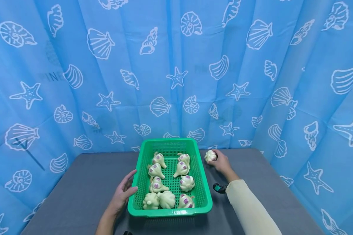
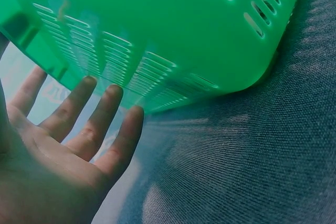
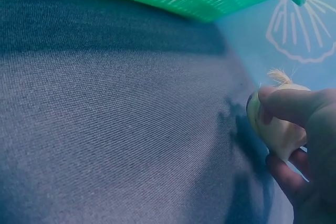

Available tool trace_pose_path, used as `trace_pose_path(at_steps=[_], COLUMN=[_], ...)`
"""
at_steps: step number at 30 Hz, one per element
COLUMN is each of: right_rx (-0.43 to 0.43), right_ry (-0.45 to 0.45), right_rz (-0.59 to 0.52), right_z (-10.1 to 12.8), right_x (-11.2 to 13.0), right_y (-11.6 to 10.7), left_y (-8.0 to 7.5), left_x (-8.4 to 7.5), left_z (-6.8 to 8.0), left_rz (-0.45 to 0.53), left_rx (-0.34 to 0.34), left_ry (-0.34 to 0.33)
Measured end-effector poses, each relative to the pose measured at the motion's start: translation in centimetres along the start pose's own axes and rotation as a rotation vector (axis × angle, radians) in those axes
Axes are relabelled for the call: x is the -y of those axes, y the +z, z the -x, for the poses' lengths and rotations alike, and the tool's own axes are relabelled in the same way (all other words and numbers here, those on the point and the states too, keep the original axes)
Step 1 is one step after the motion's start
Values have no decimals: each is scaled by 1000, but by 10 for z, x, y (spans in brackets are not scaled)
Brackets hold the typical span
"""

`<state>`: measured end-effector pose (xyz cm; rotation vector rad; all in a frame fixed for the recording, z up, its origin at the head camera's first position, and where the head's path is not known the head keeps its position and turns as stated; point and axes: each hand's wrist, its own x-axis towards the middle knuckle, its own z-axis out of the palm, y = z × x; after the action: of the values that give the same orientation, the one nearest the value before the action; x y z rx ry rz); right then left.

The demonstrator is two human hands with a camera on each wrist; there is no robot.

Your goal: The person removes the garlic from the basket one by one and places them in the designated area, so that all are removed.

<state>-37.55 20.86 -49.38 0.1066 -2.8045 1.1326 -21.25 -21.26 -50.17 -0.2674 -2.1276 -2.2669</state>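
A green plastic basket [image 1: 170,213] holds several garlic bulbs [image 1: 187,183], cream with purple patches, along its left and right sides and near end. To the right of its far part, my right hand [image 1: 222,163] pinches one more garlic bulb [image 3: 281,135] between thumb and fingers. Whether that bulb touches the table cannot be told. My left hand [image 1: 121,195] is at the basket's left wall, its fingers [image 2: 100,121] extended and spread. In the left wrist view the fingertips lie against or very near the slotted wall.
The basket stands on a dark grey cloth-covered table [image 1: 100,176]. Behind and at both sides hangs a blue curtain [image 1: 176,81] with white shell and starfish prints. A black strap with a small device [image 1: 220,188] is on the right wrist.
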Motion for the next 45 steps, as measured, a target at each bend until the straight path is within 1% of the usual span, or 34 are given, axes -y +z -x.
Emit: trace_pose_path(at_steps=[5, 12, 15, 18, 20, 22, 25, 29, 36, 45], right_rx=[1, -16, -19, -28, -34, -31, -25, -34, -40, -17], right_ry=[12, 1, -19, -36, -38, -31, -12, 23, 34, 34], right_rz=[-14, -26, 6, 69, 109, 124, 86, 13, -10, -22], right_z=[-1, -3, -4, -6, -7, -7, -7, -6, -6, -1], right_x=[-2, -3, -2, -2, -3, -4, -6, -7, -1, 7], right_y=[2, 7, 7, 6, 6, 6, 7, 7, 7, -1], left_y=[0, -1, 0, 1, 2, 2, 3, 3, 2, 1], left_x=[0, 0, -1, -2, -2, -1, -1, -1, 0, 0], left_z=[0, -1, 0, 0, 1, 1, 2, 1, -1, 0], left_rz=[-8, -2, -16, -24, -24, -26, -35, -22, -13, -27], left_rx=[3, 12, 6, -2, -4, -6, -5, -7, -22, -17], left_ry=[-2, -6, -4, -5, -7, -9, -8, -13, -23, -9])
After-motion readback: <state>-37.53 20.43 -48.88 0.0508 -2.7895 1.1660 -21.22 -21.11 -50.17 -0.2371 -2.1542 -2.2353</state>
